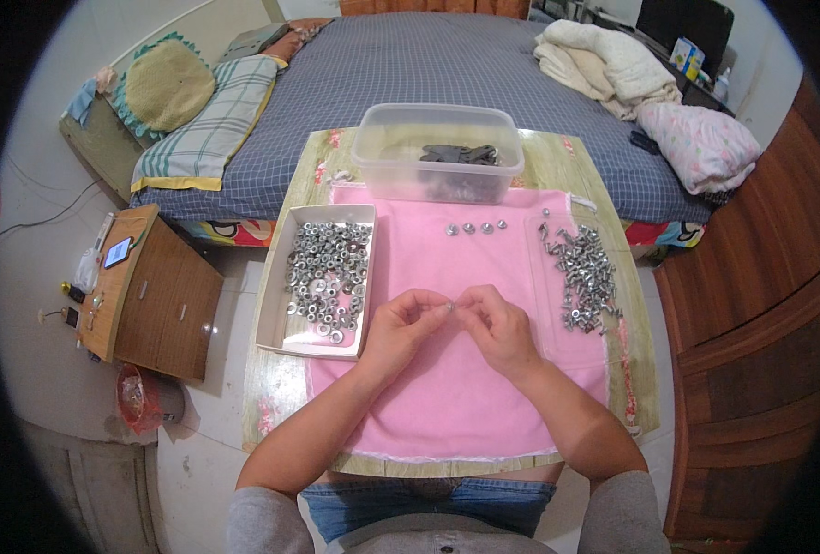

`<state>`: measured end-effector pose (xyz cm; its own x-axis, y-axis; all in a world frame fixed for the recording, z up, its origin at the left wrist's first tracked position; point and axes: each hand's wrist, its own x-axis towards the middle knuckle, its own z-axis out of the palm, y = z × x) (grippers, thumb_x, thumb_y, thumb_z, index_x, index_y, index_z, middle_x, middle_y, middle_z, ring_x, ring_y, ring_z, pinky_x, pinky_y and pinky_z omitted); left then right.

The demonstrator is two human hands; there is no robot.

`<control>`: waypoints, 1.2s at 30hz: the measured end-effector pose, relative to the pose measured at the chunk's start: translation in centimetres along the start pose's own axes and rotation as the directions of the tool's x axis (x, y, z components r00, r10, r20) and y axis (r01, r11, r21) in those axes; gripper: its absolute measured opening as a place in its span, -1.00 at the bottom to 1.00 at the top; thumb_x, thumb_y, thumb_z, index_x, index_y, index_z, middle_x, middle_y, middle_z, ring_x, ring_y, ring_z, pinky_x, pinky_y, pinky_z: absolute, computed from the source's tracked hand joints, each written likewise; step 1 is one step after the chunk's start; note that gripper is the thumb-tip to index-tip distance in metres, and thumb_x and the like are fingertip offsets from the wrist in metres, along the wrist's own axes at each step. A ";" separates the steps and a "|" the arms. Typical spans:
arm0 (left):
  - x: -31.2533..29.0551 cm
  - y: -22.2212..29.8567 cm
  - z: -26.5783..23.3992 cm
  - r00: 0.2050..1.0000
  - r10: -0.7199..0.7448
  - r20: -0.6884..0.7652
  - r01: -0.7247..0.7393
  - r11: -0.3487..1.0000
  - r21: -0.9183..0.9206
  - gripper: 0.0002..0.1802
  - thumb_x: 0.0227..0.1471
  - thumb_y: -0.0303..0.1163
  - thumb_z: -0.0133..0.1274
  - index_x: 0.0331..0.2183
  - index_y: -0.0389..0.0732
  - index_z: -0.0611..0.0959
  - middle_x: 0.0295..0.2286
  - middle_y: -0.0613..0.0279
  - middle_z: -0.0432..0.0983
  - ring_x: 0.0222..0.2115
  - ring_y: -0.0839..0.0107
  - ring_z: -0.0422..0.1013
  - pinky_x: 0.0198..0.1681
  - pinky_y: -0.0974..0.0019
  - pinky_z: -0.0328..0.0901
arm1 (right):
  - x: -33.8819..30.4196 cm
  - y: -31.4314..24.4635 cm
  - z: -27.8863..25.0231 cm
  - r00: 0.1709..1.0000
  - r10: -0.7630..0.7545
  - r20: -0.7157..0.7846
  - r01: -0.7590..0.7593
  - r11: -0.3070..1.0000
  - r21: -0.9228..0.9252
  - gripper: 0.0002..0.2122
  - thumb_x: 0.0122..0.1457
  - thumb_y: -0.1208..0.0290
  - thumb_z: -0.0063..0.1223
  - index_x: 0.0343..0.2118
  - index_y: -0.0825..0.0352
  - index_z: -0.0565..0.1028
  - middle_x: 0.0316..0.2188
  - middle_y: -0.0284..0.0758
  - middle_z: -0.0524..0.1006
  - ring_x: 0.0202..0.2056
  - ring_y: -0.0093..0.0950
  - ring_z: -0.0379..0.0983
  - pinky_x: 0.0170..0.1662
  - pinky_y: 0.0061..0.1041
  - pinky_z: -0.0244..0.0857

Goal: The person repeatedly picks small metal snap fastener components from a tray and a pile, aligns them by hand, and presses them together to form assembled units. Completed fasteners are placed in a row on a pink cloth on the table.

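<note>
Over the middle of a pink cloth [419, 406], my left hand [399, 323] and my right hand [499, 325] meet at the fingertips. Both pinch one small silvery fastener [449, 306]; the fingers cover most of it, so I cannot tell if it is a nut, a bolt or both joined. A white box [269, 305] with many flanged nuts [331, 268] stands left of my left hand. To the right, small bolts [587, 272] lie heaped on a clear shallow tray or lid [552, 334]. Several fastener pieces [469, 227] form a row beyond my hands.
A clear plastic tub [382, 175] holding dark pieces [458, 154] stands at the table's far edge. Behind it is a bed [410, 65] with a checked cover. A wooden cabinet [165, 305] and a bin [142, 397] are at the left.
</note>
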<state>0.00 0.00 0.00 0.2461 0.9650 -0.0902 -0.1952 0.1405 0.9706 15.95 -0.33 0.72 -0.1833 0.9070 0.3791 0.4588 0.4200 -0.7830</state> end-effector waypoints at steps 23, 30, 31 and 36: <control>0.0 -0.2 0.0 1.000 0.015 -0.015 -0.015 1.000 -0.010 -0.85 -0.05 -0.49 0.00 -0.34 -0.30 0.50 -0.47 0.32 0.44 -0.46 0.62 0.34 -0.36 0.58 0.27 | 0.0 0.4 0.1 0.996 0.082 0.046 -0.086 0.992 0.096 -0.87 0.03 0.47 -0.03 -0.38 0.37 0.34 -0.66 -0.26 0.45 -0.62 -0.47 0.42 -0.54 -0.55 0.25; 0.0 0.0 0.0 1.000 0.003 -0.008 -0.003 1.000 -0.018 -0.86 -0.05 -0.49 0.00 -0.35 -0.31 0.49 -0.45 0.31 0.44 -0.45 0.61 0.35 -0.34 0.57 0.28 | 0.0 0.1 0.1 1.000 0.012 0.012 -0.012 1.000 0.019 -0.87 0.01 0.46 -0.01 -0.39 0.34 0.35 -0.64 -0.23 0.46 -0.58 -0.38 0.45 -0.54 -0.49 0.27; 0.0 -0.1 0.0 1.000 0.006 -0.012 -0.006 1.000 -0.021 -0.86 -0.05 -0.50 0.00 -0.35 -0.31 0.49 -0.45 0.31 0.44 -0.45 0.62 0.34 -0.34 0.58 0.27 | 0.0 0.2 0.2 1.000 0.003 0.010 -0.003 1.000 0.012 -0.88 0.02 0.46 -0.01 -0.39 0.34 0.35 -0.64 -0.23 0.46 -0.59 -0.37 0.44 -0.54 -0.49 0.28; 0.0 -0.6 0.0 0.998 0.059 0.004 -0.059 0.998 -0.037 -0.86 -0.06 -0.50 0.01 -0.36 -0.31 0.50 -0.46 0.31 0.45 -0.46 0.63 0.34 -0.37 0.59 0.26 | -0.2 0.5 0.2 0.994 0.096 0.057 -0.102 0.988 0.112 -0.88 0.03 0.48 -0.03 -0.38 0.36 0.35 -0.65 -0.30 0.44 -0.59 -0.52 0.40 -0.54 -0.59 0.26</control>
<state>0.09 -0.04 -0.55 0.2381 0.9707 -0.0319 -0.2446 0.0917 0.9653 16.05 -0.27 0.18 -0.1879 0.9433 0.2735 0.3744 0.3263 -0.8680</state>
